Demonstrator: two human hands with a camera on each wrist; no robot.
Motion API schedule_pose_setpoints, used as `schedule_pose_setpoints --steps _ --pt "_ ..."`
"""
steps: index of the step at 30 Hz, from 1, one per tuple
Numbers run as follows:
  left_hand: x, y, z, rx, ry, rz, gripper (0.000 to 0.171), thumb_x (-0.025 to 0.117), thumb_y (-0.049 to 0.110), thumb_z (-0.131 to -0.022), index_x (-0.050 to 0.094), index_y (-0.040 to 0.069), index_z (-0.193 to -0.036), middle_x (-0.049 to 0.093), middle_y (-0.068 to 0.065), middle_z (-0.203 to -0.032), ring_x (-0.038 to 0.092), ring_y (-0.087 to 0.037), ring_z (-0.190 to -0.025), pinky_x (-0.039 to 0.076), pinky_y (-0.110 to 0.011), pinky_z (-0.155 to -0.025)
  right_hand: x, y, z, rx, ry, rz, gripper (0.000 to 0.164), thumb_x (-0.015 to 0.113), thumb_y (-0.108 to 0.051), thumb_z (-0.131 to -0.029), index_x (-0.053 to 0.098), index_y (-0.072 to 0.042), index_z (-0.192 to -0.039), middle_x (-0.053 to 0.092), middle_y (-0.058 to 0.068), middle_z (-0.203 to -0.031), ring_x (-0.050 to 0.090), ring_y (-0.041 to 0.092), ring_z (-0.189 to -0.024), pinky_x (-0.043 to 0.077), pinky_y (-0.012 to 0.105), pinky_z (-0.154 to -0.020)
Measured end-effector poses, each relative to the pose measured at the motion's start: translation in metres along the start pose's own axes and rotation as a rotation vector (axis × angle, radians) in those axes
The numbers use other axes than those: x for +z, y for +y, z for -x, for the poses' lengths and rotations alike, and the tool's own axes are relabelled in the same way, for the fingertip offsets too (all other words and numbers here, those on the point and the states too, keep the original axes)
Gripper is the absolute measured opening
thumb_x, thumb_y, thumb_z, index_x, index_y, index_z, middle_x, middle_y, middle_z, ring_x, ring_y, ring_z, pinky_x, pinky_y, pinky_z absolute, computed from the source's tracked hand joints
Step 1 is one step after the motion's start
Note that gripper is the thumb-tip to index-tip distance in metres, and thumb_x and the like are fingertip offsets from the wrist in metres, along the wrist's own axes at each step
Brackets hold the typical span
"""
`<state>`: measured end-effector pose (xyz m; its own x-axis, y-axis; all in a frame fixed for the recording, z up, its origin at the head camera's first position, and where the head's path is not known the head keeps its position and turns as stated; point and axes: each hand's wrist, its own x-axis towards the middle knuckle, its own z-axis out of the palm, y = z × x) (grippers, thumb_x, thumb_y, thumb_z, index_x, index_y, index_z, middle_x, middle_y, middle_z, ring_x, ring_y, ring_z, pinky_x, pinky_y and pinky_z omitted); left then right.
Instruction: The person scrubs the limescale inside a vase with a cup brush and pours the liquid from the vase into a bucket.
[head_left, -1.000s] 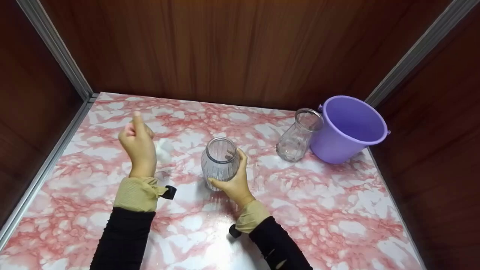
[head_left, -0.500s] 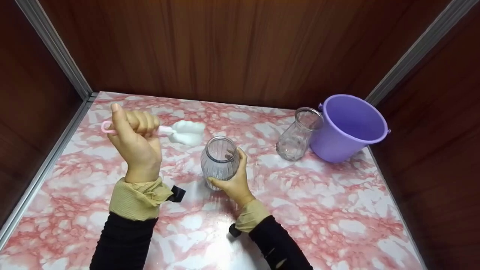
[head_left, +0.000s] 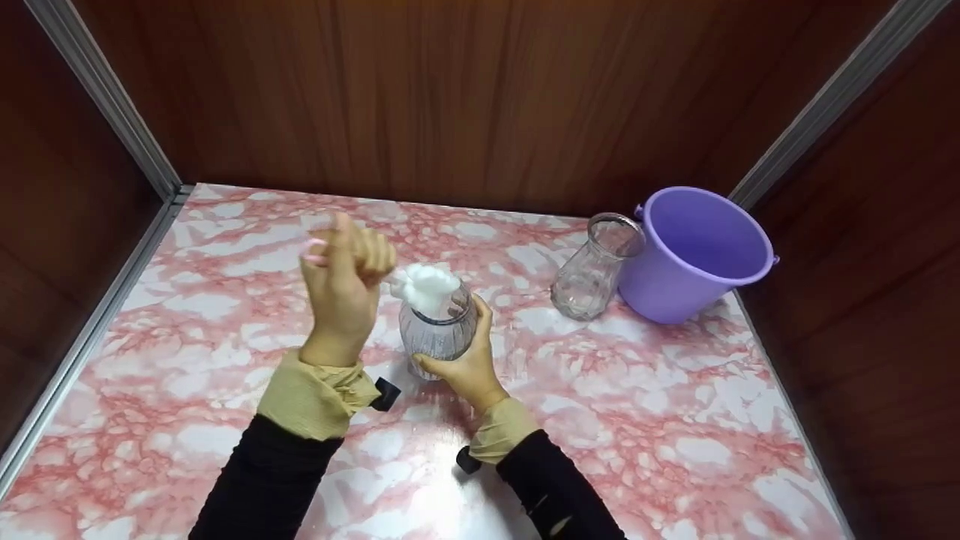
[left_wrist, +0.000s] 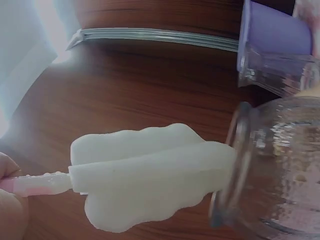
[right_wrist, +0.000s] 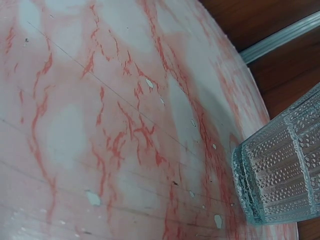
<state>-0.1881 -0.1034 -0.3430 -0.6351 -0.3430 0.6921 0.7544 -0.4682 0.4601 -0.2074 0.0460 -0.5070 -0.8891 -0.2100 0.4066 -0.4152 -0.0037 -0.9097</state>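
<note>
In curled left hand [head_left: 343, 289], a sponge brush [left_wrist: 155, 175]

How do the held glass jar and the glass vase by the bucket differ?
The jar bulges in the middle; the vase narrows to a neck below its rim. The right hand grips the jar; no hand touches the vase. A white sponge brush is at the jar's mouth, none at the vase's. Both are see-through.

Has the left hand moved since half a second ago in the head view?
Yes. Judged against the purple bucket, the left hand has moved right, bringing the white sponge brush to the mouth of the glass jar.
</note>
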Motion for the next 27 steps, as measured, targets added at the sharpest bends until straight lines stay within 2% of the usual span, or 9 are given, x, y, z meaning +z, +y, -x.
schedule_pose_setpoints --steps 5,12,23,27 --pt "0.0 -0.011 0.006 -0.058 -0.068 -0.082 0.064 0.05 0.034 -0.101 0.022 0.006 -0.051 0.02 0.0 -0.047 0.018 -0.011 -0.045 0.017 -0.023 -0.043 0.001 0.0 0.001 -0.018 0.01 0.015 0.107 0.09 -0.002 -0.058 0.02 -0.002 -0.14 0.041 0.016 -0.135 0.047 0.029 -0.122 0.039 0.041 -0.105" --pt "0.006 -0.018 0.009 -0.077 -0.175 -0.191 0.062 0.048 0.035 -0.101 0.025 0.004 -0.053 0.021 -0.003 -0.048 0.021 -0.013 -0.045 0.019 -0.024 -0.044 0.002 0.0 0.0 -0.034 0.015 0.008 0.106 0.089 -0.002 -0.057 0.021 -0.002 -0.139 0.043 0.015 -0.134 0.048 0.028 -0.119 0.04 0.042 -0.104" --pt "0.006 -0.032 0.016 -0.098 -0.219 -0.318 0.06 0.046 0.038 -0.102 0.028 0.002 -0.057 0.027 -0.002 -0.051 0.025 -0.013 -0.046 0.021 -0.023 -0.045 0.0 0.003 0.0 -0.022 -0.003 -0.023 0.106 0.089 -0.001 -0.059 0.02 -0.003 -0.14 0.043 0.014 -0.133 0.049 0.026 -0.117 0.041 0.041 -0.102" --pt "0.003 -0.039 0.019 -0.125 -0.251 -0.42 0.06 0.043 0.039 -0.102 0.031 0.001 -0.058 0.029 0.002 -0.051 0.026 -0.012 -0.046 0.022 -0.023 -0.045 -0.001 0.002 0.0 -0.012 -0.015 -0.028 0.106 0.089 -0.002 -0.06 0.019 -0.003 -0.14 0.044 0.014 -0.131 0.049 0.025 -0.115 0.042 0.039 -0.101"
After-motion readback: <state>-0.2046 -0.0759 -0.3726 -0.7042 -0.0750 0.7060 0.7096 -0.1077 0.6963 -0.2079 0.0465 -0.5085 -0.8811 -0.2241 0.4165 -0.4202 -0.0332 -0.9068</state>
